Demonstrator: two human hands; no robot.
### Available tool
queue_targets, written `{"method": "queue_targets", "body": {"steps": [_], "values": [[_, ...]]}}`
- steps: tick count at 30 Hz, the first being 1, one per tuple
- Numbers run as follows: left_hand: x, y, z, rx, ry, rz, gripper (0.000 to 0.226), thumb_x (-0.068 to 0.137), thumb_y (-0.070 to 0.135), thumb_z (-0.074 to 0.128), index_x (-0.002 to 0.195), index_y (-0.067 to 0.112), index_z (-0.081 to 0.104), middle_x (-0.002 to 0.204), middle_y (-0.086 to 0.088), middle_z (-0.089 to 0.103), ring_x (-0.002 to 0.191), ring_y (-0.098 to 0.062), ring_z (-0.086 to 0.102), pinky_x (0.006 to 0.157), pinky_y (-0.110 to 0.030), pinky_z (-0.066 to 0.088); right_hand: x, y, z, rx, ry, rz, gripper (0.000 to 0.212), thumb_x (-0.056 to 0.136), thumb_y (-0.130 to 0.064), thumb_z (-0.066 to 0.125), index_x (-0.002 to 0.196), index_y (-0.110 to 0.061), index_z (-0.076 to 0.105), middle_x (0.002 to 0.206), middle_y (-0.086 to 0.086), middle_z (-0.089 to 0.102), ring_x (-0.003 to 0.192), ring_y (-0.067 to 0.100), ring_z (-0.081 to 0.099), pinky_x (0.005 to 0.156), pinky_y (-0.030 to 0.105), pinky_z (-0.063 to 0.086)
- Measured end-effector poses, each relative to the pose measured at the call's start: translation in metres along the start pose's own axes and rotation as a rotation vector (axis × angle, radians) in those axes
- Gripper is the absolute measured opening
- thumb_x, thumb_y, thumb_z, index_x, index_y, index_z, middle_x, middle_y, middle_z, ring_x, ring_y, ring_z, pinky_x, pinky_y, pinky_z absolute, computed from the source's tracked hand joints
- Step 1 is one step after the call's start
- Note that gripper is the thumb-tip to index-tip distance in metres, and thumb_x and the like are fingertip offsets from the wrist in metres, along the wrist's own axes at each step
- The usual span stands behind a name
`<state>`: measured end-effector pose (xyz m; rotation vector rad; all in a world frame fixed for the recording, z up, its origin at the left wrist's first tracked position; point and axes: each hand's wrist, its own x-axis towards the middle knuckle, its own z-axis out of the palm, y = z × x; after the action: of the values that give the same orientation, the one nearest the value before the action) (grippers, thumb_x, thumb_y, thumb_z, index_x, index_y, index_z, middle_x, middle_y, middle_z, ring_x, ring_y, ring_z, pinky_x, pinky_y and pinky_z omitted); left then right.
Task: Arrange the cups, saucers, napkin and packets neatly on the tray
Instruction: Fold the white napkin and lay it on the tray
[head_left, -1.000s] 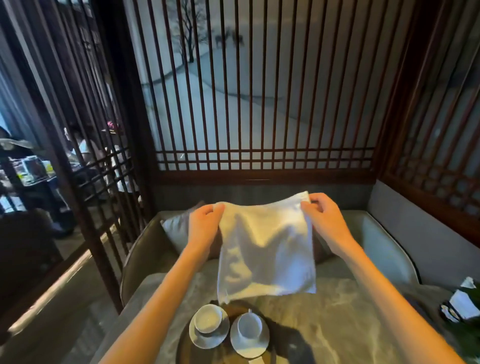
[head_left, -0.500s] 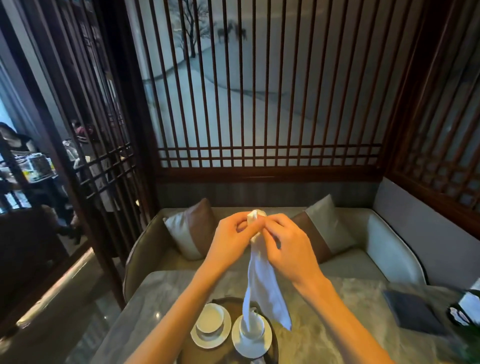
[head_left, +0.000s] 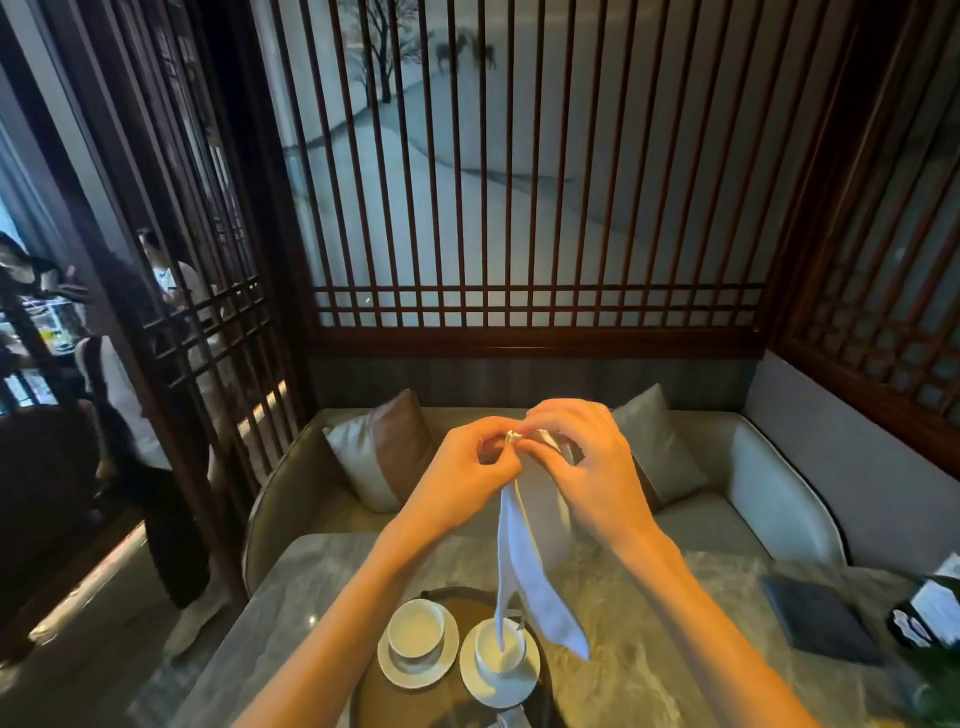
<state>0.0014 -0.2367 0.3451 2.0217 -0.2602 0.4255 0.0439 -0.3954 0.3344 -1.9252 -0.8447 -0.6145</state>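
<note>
A white cloth napkin (head_left: 524, 566) hangs folded in half from its top corners, pinched together by my left hand (head_left: 467, 467) and my right hand (head_left: 582, 467) above the table. Its lower end dangles over the right cup (head_left: 500, 650). Below sits a round dark tray (head_left: 452, 603) holding two white cups on saucers: the left cup (head_left: 415, 627) on its saucer (head_left: 387, 660), the right cup on its saucer (head_left: 467, 675). A pale packet (head_left: 511, 719) shows at the tray's near edge, cut off by the frame.
The tray rests on a grey marble table (head_left: 675, 649). A dark folder (head_left: 818, 618) and a dark holder with white cards (head_left: 930, 613) lie at the right. A curved sofa with cushions (head_left: 384, 452) stands behind, wooden lattice screens around. People stand at left (head_left: 156, 415).
One second ago the napkin was held spread wide between both hands. The hands have come together, folding it in half, and it now hangs as a narrow strip.
</note>
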Motion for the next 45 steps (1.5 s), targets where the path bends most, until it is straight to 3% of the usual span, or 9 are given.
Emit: {"method": "queue_targets", "body": {"steps": [9, 14, 21, 27, 30, 32, 35, 40, 45], "values": [[-0.009, 0.0, -0.008, -0.078, 0.038, -0.094, 0.038, 0.09, 0.001, 0.06, 0.122, 0.021, 0.056, 0.11, 0.0, 0.07, 0.1, -0.008, 0.07, 0.086, -0.031, 0.06, 0.019, -0.005, -0.002, 0.098, -0.209, 0.049, 0.013, 0.084, -0.029, 0.075, 0.092, -0.037, 0.068, 0.105, -0.024, 0.066, 0.106, -0.002, 0.061, 0.086, 0.013, 0.049], [-0.015, -0.003, -0.016, -0.068, 0.081, -0.122, 0.049, 0.091, 0.002, 0.057, 0.13, 0.026, 0.041, 0.096, 0.009, 0.073, 0.094, -0.005, 0.071, 0.083, -0.025, 0.058, 0.034, -0.017, 0.001, 0.107, -0.326, 0.142, 0.012, 0.079, -0.033, 0.079, 0.083, -0.034, 0.067, 0.087, -0.012, 0.07, 0.086, 0.003, 0.066, 0.077, 0.021, 0.053], [-0.015, -0.006, -0.023, -0.041, 0.064, -0.088, 0.043, 0.094, 0.014, 0.057, 0.127, 0.029, 0.034, 0.094, 0.002, 0.076, 0.089, -0.016, 0.072, 0.083, -0.032, 0.056, 0.044, -0.029, 0.005, -0.171, -0.354, 0.056, 0.019, 0.084, -0.035, 0.075, 0.101, -0.03, 0.069, 0.092, -0.011, 0.067, 0.082, 0.003, 0.061, 0.067, 0.013, 0.042], [-0.029, -0.044, -0.016, 0.029, -0.266, -0.178, 0.025, 0.093, 0.005, 0.059, 0.118, 0.004, 0.062, 0.112, -0.016, 0.07, 0.103, -0.021, 0.068, 0.092, -0.037, 0.055, 0.068, -0.017, -0.024, -0.117, -0.337, 0.039, 0.013, 0.086, -0.035, 0.071, 0.096, -0.027, 0.065, 0.091, -0.013, 0.064, 0.085, 0.003, 0.06, 0.069, 0.018, 0.046], [-0.051, -0.078, 0.002, 0.132, -0.416, -0.283, 0.022, 0.097, 0.01, 0.052, 0.105, -0.005, 0.063, 0.097, -0.019, 0.068, 0.083, -0.017, 0.06, 0.08, -0.034, 0.05, 0.075, -0.002, -0.044, -0.086, -0.272, 0.057, 0.014, 0.091, -0.033, 0.065, 0.102, -0.025, 0.061, 0.094, -0.017, 0.059, 0.088, 0.0, 0.058, 0.068, 0.013, 0.043], [-0.059, -0.09, 0.008, 0.107, -0.44, -0.34, 0.021, 0.098, 0.017, 0.05, 0.099, 0.001, 0.064, 0.084, -0.002, 0.064, 0.074, -0.008, 0.057, 0.072, -0.022, 0.046, 0.077, 0.009, -0.055, -0.088, -0.239, 0.066, 0.016, 0.095, -0.032, 0.061, 0.107, -0.022, 0.057, 0.094, -0.014, 0.058, 0.088, -0.001, 0.059, 0.067, 0.013, 0.043], [-0.057, -0.093, 0.001, 0.02, -0.332, -0.31, 0.014, 0.097, 0.022, 0.054, 0.094, 0.03, 0.065, 0.079, 0.018, 0.065, 0.073, 0.003, 0.062, 0.067, -0.012, 0.048, 0.074, 0.027, -0.072, -0.132, -0.184, 0.069, 0.013, 0.099, -0.031, 0.055, 0.106, -0.022, 0.048, 0.081, -0.013, 0.06, 0.071, -0.008, 0.058, 0.059, 0.009, 0.041], [-0.045, -0.098, -0.024, -0.113, -0.013, -0.342, 0.01, 0.092, 0.035, 0.063, 0.095, 0.041, 0.069, 0.096, 0.011, 0.072, 0.092, -0.007, 0.071, 0.068, -0.015, 0.056, 0.058, 0.059, -0.09, -0.135, 0.021, 0.132, 0.017, 0.101, -0.033, 0.051, 0.107, -0.019, 0.045, 0.07, -0.006, 0.059, 0.063, 0.011, 0.056, 0.054, 0.027, 0.037], [-0.044, -0.106, -0.007, -0.157, 0.212, -0.326, 0.022, 0.09, 0.062, 0.044, 0.108, 0.05, 0.048, 0.116, 0.009, 0.057, 0.107, -0.015, 0.062, 0.071, -0.019, 0.057, 0.044, 0.068, -0.085, -0.025, 0.146, 0.127, 0.012, 0.098, -0.03, 0.057, 0.106, -0.024, 0.052, 0.084, -0.013, 0.065, 0.076, -0.005, 0.061, 0.062, 0.008, 0.043]]}}
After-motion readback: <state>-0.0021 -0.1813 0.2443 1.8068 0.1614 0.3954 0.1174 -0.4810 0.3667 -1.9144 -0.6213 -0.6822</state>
